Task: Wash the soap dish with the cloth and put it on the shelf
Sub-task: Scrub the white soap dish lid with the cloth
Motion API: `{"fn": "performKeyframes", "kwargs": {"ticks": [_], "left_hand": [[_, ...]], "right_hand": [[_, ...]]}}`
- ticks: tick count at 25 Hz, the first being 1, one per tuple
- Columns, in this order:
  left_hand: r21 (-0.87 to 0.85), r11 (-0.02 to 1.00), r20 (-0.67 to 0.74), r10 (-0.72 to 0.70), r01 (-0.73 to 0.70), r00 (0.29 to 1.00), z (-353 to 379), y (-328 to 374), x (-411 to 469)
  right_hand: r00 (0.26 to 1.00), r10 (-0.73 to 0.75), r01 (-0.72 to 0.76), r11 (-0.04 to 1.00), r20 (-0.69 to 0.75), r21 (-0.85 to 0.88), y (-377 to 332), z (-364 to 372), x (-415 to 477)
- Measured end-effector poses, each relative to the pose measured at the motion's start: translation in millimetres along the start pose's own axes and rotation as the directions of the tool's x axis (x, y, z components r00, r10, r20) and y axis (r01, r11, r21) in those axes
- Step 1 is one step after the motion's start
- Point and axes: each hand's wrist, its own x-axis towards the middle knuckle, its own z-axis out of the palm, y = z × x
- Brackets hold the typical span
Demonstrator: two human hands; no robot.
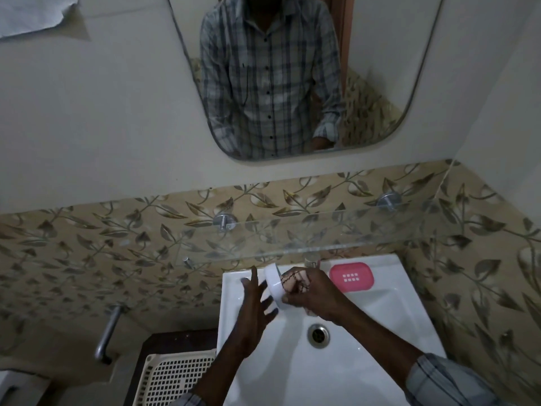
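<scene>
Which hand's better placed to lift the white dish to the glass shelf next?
Left, probably. The left hand is open beside the white dish, holding nothing; the right hand grips the cloth pressed against it. The glass shelf runs just above both.

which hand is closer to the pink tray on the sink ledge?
Right. The right hand, gripping the white soap dish, sits just beside the pink tray; the left hand is open on the dish's far side.
</scene>
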Motion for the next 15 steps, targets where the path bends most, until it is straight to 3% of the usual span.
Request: {"fn": "performKeyframes", "kwargs": {"ticks": [1,3,5,7,9,11,12,14,15], "left_hand": [[-0.176,0.963,0.038,-0.199,0.203,0.979,-4.2,10.7,6.1],[-0.295,0.832,0.209,-0.424,0.470,0.881,-2.2,35.3,12.2],[-0.255,0.818,0.134,-0.499,0.516,0.856,16.2,47.6,18.9],[-0.217,0.883,-0.004,-0.426,0.415,0.905,30.1,38.1,21.5],[-0.181,0.951,-0.102,-0.272,0.251,0.957,33.8,18.3,19.3],[-0.141,0.988,-0.149,-0.077,0.056,0.986,29.3,-2.2,11.9],[-0.127,0.992,-0.126,0.005,-0.021,0.992,27.3,-11.4,7.2],[-0.163,0.983,-0.055,0.073,-0.081,0.996,25.5,-20.7,-1.2],[-0.205,0.976,-0.048,0.065,-0.074,0.997,24.5,-22.4,-4.1]], "right_hand": [[0.992,-0.089,0.103,0.979,0.086,-0.174,2.5,-2.5,0.7],[0.953,-0.169,0.273,0.835,0.250,-0.477,6.3,0.7,0.7],[0.957,-0.137,0.261,0.793,0.255,-0.551,8.7,6.8,1.0],[0.987,-0.027,0.080,0.937,0.157,-0.341,6.6,13.6,-1.4],[0.983,0.174,-0.175,0.984,0.061,0.011,6.3,20.1,-4.0],[0.929,0.367,-0.329,0.883,-0.055,0.336,5.7,23.9,-0.2],[0.896,0.439,-0.346,0.780,-0.063,0.522,4.0,26.1,2.4],[0.844,0.536,-0.309,0.517,-0.020,0.798,-6.6,27.4,12.2],[0.826,0.564,-0.303,0.454,-0.007,0.838,-12.7,25.2,15.9]]}}
